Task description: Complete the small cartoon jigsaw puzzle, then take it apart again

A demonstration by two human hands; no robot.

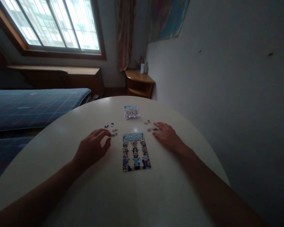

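Observation:
A small colourful jigsaw puzzle (135, 152), partly assembled with gaps in it, lies in the middle of a round white table (109, 195). My left hand (92, 148) rests left of it, fingers curled and apart, fingertips touching several loose pieces (112, 129). My right hand (166, 135) lies flat to the right of the puzzle, fingers stretched out over a few more loose pieces (150, 125). A small picture bag or card (131, 112) lies beyond the puzzle.
A bed with a blue checked cover (30, 105) stands left of the table. A wooden corner shelf (139, 82) sits behind the table under a curtain, and a white wall (227, 78) runs close along the right.

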